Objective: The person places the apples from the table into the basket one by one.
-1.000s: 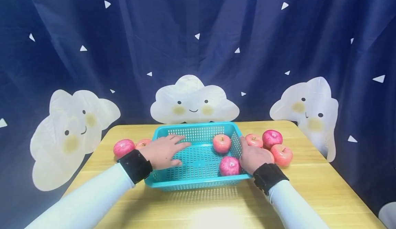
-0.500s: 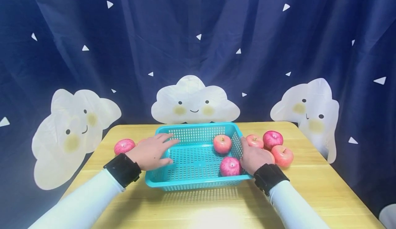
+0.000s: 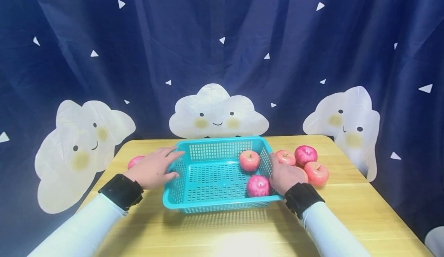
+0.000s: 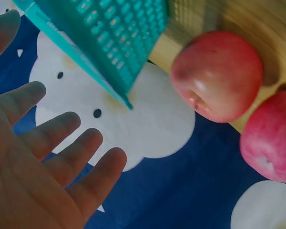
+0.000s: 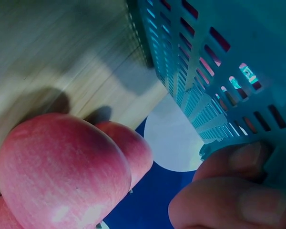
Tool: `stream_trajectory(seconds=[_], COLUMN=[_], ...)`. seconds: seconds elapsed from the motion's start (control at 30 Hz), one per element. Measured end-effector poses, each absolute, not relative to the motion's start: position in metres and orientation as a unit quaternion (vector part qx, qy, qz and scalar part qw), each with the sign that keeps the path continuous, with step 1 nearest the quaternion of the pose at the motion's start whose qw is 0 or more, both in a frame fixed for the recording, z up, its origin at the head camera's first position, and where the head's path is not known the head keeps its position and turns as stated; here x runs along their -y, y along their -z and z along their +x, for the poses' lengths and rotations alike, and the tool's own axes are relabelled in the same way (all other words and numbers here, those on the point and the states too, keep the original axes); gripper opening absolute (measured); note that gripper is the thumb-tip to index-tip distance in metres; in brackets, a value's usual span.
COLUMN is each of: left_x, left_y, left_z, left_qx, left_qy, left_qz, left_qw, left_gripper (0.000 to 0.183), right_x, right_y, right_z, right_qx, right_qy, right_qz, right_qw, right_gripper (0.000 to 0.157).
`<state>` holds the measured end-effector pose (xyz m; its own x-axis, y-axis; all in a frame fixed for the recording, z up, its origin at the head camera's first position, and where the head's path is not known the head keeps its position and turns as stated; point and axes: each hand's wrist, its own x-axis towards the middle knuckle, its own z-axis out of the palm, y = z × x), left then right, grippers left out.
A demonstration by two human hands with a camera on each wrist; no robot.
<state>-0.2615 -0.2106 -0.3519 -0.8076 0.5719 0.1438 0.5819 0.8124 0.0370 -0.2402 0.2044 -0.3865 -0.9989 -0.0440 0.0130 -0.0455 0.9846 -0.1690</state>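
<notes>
A turquoise plastic basket (image 3: 222, 203) with latticed walls sits mid-table. Inside it, toward the right, lie a light red apple (image 3: 249, 161) and a deeper pink apple (image 3: 258, 186). My right hand (image 3: 286, 174) grips the basket's right rim; in the right wrist view its fingers (image 5: 229, 202) curl under that rim. My left hand (image 3: 150, 169) hovers just outside the left rim, fingers spread and holding nothing. Past those fingers, the left wrist view shows a red apple (image 4: 219, 76) and a pink apple (image 4: 269, 136) on the table, mostly hidden behind the hand in the head view.
Right of the basket several apples cluster, among them a pink apple (image 3: 305, 155) and a light red apple (image 3: 316, 174). The wooden table (image 3: 194, 237) ends at the back against a dark blue curtain (image 3: 222, 64) printed with white clouds.
My left hand has moved left, from over the basket's inside to outside its left rim. My right hand, the basket and the apples stay where they were.
</notes>
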Motion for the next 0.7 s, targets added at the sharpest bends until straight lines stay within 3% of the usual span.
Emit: stream_trajectory(seconds=[0.43, 0.7], left_x=[0.24, 0.251], left_y=[0.357, 0.363], left_z=[-0.265, -0.268], left_qx=[0.954, 0.961], left_qy=[0.072, 0.071], left_qz=[-0.276, -0.259], left_qw=[0.089, 0.072], left_gripper=[0.063, 0.061], right_x=[-0.202, -0.203], right_y=[0.385, 0.385], right_z=[-0.239, -0.237], right_qx=[0.996, 0.996], right_qy=[-0.083, -0.084], right_qz=[0.018, 0.019], right_qw=[0.0, 0.002], right_gripper=[0.072, 0.072])
